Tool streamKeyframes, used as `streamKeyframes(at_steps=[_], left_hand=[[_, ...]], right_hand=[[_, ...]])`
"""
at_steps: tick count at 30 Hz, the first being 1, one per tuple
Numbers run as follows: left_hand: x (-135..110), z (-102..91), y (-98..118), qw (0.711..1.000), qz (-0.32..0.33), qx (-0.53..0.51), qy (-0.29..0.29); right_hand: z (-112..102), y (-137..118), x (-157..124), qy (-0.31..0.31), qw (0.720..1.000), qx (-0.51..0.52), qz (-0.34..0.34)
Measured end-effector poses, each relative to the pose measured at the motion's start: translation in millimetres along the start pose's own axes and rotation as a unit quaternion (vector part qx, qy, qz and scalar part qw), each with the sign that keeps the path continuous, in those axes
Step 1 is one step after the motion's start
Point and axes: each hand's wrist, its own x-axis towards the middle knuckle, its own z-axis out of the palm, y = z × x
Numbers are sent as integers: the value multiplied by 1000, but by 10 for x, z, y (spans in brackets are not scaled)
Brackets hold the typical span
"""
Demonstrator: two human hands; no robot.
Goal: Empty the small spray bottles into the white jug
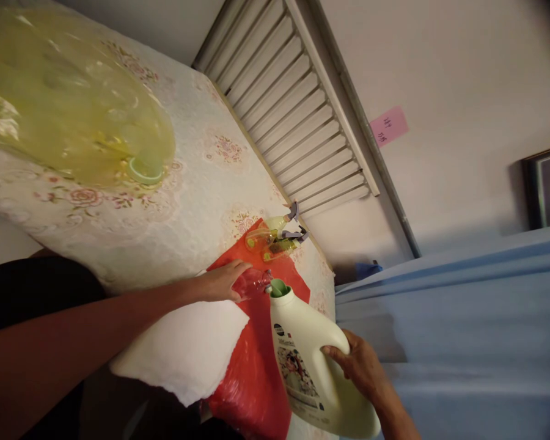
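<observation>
Lower centre: my right hand (362, 366) grips the large cream plastic detergent jug (311, 366), spout at the small clear bottle (252, 284) steadied by my left hand (220, 282); filling looks barely begun.

the jug (311, 360) and the small bottle (253, 283) meet mouth to mouth on the red bag (256, 366), closing the way between the hands. just beyond them two spray bottles (277, 237) block the far end of the bag. the white cloth (187, 348) fills the near side under the left arm. bare flowered mattress (187, 201) lies open between the spray bottles and the yellow bag (64, 104).
</observation>
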Motion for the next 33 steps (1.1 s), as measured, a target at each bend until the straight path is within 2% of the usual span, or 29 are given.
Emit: streamKeyframes(at_steps=[33], left_hand=[[-20,-54,95,1000,14,-5,0]], right_hand=[[-39,-55,-8,-12,1000,-26,2]])
